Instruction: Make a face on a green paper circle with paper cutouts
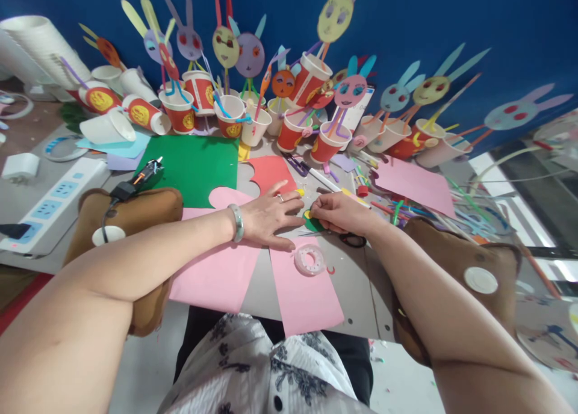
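My left hand (273,217) lies with its fingers spread over pink paper and the tabletop, a ring and a bracelet on it. Close by, my right hand (339,212) has its fingers pinched together at a small yellow piece (307,214), which rests on a green paper scrap (312,224). What sits between those fingertips is hidden. Scissors with dark handles (353,240) lie under the right wrist. A roll of clear tape (309,260) rests on a pink paper strip (307,299), just below the left thumb.
Paper cups (183,110) with paper rabbit figures line the back. Green paper (194,167) and red paper (271,168) lie in front. Brown cushions (456,275) flank my arms. A power strip (58,200) is on the left; pens (323,176) and pipe cleaners (474,215) lie right of centre.
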Available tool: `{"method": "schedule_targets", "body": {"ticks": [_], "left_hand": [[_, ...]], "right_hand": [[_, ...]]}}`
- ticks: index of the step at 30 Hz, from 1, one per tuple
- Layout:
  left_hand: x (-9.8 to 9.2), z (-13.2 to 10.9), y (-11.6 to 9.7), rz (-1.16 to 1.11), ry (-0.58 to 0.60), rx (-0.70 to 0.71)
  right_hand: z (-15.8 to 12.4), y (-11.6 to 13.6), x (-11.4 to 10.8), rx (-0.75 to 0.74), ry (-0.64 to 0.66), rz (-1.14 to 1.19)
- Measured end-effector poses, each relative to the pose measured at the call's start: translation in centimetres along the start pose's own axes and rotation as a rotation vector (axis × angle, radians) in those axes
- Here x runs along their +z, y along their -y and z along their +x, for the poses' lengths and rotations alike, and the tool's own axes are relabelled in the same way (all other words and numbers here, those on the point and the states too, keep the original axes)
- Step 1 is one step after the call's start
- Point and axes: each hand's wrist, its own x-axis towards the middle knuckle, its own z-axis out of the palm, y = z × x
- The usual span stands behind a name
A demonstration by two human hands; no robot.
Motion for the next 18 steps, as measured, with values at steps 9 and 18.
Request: {"method": "schedule_targets", "body": {"ticks": [9,18], "left_hand": [[0.05,-0.03,-0.04,-0.017,0.025,0.014],[0.05,-0.08,-0.07,-0.035,0.023,0.024]], "right_hand": [[0.03,0.04,0.07,0.010,-0.029,-0.044],[0.03,0.10,0.10,0.004,-0.041,-0.074]]}}
